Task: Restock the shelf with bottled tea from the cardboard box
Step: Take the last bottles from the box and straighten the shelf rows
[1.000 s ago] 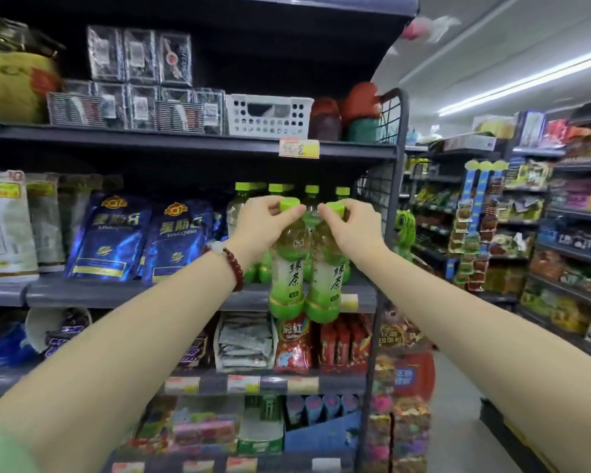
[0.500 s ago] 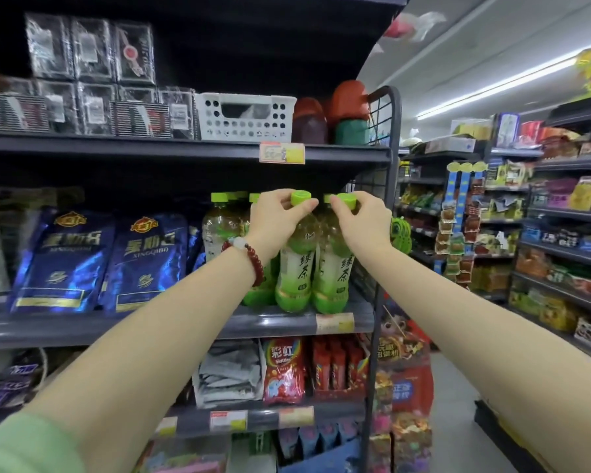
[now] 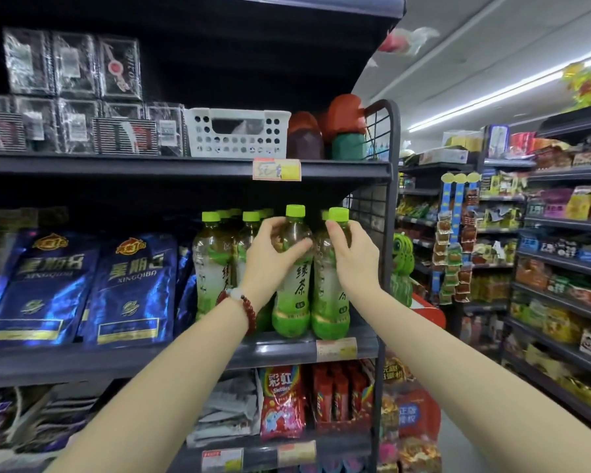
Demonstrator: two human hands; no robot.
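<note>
Gripping each bottle at the shoulder just below the cap gives control of the base as it seats. The left hand (image 3: 272,250) has its fingers curled around the left bottle (image 3: 292,278); the right hand (image 3: 352,257) wraps the right bottle (image 3: 330,291) likewise. Both bottles stand upright, touching each other, bases on the front edge of the shelf (image 3: 185,353), labels facing out for readability. Stocked bottles (image 3: 214,264) stand just behind and to the left, so the new pair fills the front row. The cardboard box is not in view.
</note>
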